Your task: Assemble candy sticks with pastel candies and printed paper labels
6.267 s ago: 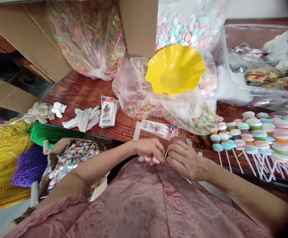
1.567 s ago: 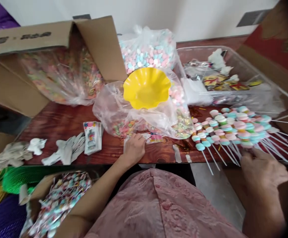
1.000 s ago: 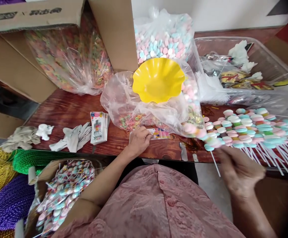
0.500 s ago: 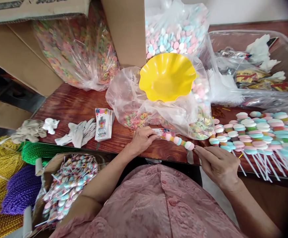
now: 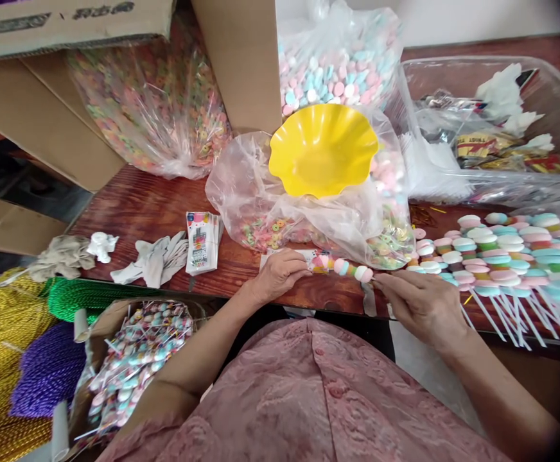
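Observation:
My left hand [image 5: 279, 276] pinches a small printed plastic bag [image 5: 319, 262] at the table's front edge. A candy skewer [image 5: 341, 267] of pink, white, blue and yellow pieces lies nearly level between my hands, its left end at or inside the bag's mouth; I cannot tell how far in. My right hand [image 5: 422, 305] grips the skewer's stick at the right end, the stick mostly hidden by the fingers. Beside that hand lies a pile of similar candy skewers [image 5: 506, 256], white sticks pointing towards me. A stack of printed bags [image 5: 203, 244] rests left of my left hand.
A yellow wavy bowl [image 5: 323, 154] sits on a clear bag of candies [image 5: 241, 173]. Behind are a bag of candy rings [image 5: 164, 109] and a clear plastic bin [image 5: 501, 170]. Gloves [image 5: 157, 256] lie at left. Below stands a box of wrapped skewers [image 5: 140, 359] beside coloured twisted cords [image 5: 43, 372].
My right hand has moved slightly left and up with the skewer, whose left end is now closer to or further inside the bag. My left hand still pinches the bag.

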`<state>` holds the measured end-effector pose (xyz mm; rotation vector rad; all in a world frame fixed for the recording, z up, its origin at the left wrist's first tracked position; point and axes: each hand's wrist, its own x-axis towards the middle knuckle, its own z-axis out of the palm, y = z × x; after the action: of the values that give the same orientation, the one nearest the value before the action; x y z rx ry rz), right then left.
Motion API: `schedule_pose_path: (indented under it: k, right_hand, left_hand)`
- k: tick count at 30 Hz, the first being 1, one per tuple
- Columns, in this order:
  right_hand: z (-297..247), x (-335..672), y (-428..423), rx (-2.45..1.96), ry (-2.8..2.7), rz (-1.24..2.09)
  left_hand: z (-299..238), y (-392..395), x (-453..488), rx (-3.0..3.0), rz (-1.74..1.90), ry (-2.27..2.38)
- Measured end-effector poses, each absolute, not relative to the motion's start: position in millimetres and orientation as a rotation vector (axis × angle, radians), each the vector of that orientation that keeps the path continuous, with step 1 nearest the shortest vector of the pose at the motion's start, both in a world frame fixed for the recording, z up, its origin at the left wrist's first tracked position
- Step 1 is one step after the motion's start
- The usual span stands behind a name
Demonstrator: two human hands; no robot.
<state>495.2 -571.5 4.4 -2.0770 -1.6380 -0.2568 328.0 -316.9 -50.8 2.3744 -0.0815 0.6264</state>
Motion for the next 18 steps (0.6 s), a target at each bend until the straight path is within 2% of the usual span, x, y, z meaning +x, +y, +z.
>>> schedule_pose_path:
  k: [5, 12, 18]
  right_hand:
    - [7.3, 490.0, -572.2, -1.977, -1.742, -0.400]
    - [1.8, 495.7, -567.7, -1.851, -1.670, -0.177]
    - [5.5, 487.2, -548.1, -1.915, -1.975, -0.504]
  left_hand:
    - [-50.0, -319.1, 328.5, 2.207, 0.663, -0.016]
    - [-49.4, -319.2, 327.6, 2.189, 0.551, -0.101]
    - [-59.7, -316.8, 330.7, 2.186, 0.600, -0.142]
